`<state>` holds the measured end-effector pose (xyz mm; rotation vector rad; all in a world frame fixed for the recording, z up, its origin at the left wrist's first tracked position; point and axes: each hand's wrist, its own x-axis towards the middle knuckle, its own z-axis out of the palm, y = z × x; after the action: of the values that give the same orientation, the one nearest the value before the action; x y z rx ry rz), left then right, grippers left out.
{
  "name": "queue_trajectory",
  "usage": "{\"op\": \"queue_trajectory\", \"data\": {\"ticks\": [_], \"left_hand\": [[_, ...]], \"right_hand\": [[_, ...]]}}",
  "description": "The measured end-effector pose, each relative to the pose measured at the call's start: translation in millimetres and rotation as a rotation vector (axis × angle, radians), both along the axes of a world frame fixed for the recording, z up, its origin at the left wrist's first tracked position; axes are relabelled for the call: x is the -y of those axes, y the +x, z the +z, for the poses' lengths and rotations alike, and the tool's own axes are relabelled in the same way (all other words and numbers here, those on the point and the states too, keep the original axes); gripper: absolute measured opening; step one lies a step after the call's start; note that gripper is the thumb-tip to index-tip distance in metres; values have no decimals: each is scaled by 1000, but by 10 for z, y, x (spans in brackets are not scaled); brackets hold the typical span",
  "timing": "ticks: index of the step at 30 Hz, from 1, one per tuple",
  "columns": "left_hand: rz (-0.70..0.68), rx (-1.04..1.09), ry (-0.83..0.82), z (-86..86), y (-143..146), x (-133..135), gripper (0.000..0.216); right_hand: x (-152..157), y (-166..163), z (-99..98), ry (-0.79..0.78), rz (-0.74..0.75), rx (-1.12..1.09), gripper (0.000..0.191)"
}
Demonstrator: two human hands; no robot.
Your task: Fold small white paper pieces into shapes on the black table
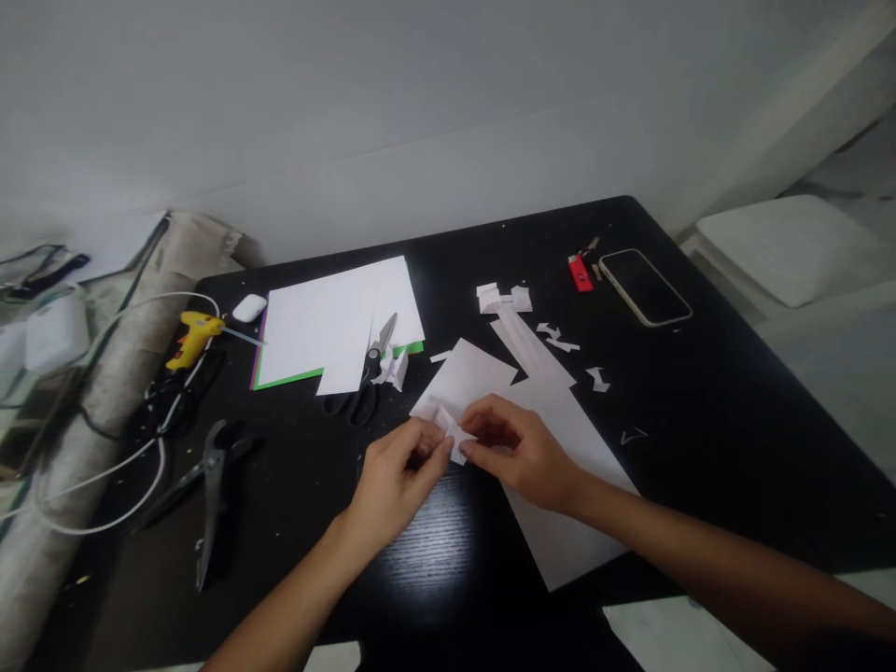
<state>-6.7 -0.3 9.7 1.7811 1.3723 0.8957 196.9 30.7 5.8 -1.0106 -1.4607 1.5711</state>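
Note:
Between my two hands is a small folded piece of white paper point(456, 439). My left hand point(400, 471) pinches its left side between thumb and fingers. From the other side, the thumb and fingertips of my right hand point(522, 453) close on its right edge. Under and beside my right hand lie large white paper sheets point(560, 523). Black-handled scissors point(373, 359) rest on a white sheet to the upper left, with a folded paper piece point(396, 369) against them. Further folded paper pieces point(505, 299) sit beyond the hands.
On the left are a yellow glue gun point(192, 341), pliers point(214, 462) and a white cable point(162, 467). A stack of white and coloured paper point(315, 317) lies at the back beside a white earbud case point(249, 307). A phone point(645, 287), red lighter point(580, 273) and paper scraps point(598, 379) are rightward.

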Motion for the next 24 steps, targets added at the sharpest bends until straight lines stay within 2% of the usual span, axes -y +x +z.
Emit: {"op": "queue_trajectory", "data": {"ticks": [3, 8, 12, 16, 24], "left_hand": [[8, -23, 48, -8, -2, 10, 8], [30, 40, 8, -1, 18, 10, 14], [-5, 146, -128, -19, 30, 6, 12], [11, 294, -257, -43, 42, 6, 14], [17, 473, -337, 1, 71, -14, 10]], "right_hand": [[2, -9, -27, -92, 54, -48, 25], [-19, -30, -41, -260, 30, -220, 24], [-50, -27, -26, -300, 38, -249, 27], [-58, -27, -40, -324, 57, -259, 21], [-63, -23, -56, -381, 61, -276, 14]]}}
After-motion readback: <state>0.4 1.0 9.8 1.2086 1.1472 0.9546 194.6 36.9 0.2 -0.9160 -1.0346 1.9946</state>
